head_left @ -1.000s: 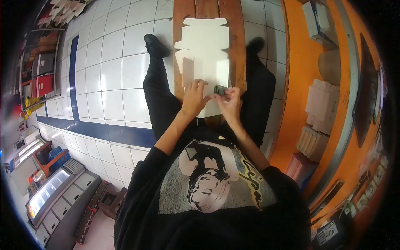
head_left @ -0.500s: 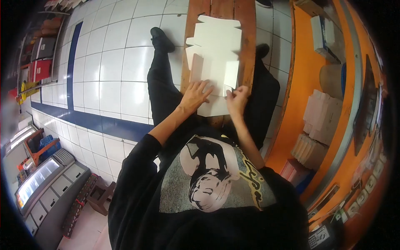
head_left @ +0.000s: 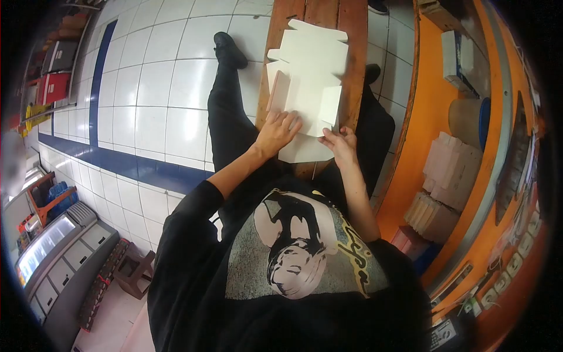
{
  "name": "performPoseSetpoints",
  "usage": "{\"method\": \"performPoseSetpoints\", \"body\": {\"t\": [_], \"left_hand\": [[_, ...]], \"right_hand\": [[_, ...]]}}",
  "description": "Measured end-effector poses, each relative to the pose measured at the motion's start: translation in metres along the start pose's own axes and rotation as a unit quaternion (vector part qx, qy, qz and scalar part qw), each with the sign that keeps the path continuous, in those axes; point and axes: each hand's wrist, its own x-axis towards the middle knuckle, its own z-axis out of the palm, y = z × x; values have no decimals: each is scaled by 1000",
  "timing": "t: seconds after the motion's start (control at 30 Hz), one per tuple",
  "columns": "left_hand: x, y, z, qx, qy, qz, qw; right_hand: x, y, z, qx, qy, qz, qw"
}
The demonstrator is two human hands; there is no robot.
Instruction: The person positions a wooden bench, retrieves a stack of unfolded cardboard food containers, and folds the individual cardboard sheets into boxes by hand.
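Observation:
A flat cardboard box (head_left: 311,58), white on its inner face, lies partly folded on a wooden bench between my legs. Its left side wall (head_left: 278,91) and right side flap (head_left: 330,104) stand up. My left hand (head_left: 280,134) has bent fingers over the near left part of the box, gripping it at the foot of the left wall. With thumb and fingers, my right hand (head_left: 342,144) holds the near right corner, below the raised flap. The near panel (head_left: 305,154) extends toward my body, and part of it is hidden by my left hand.
The wooden bench (head_left: 355,82) runs away from me, with white floor tiles (head_left: 187,88) on its left. To the right, orange shelving (head_left: 404,170) holds folded cardboard (head_left: 451,170) and a stack of cardboard pieces (head_left: 433,217). A brown stool (head_left: 134,271) stands at lower left.
My right hand has loosened from a tighter curl, and its fingers now spread more at the box's corner. My left hand stays on the box. The view has shifted slightly.

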Motion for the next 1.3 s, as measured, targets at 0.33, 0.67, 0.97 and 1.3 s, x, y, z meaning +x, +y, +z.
{"method": "performPoseSetpoints", "body": {"t": [0.33, 0.67, 0.97, 1.3], "left_hand": [[-2, -12, 19, 2, -3, 71, 997], [-3, -16, 18, -12, 10, 73, 997], [7, -31, 20, -114, -54, 64, 990], [59, -60, 5, -237, -207, 28, 949]], "right_hand": [[-31, -42, 22, -520, 67, -358, 772], [7, -11, 11, -690, -158, -531, 466], [16, 3, 17, -710, -111, -504, 479], [28, -42, 55, -753, -158, -270, 579]]}}
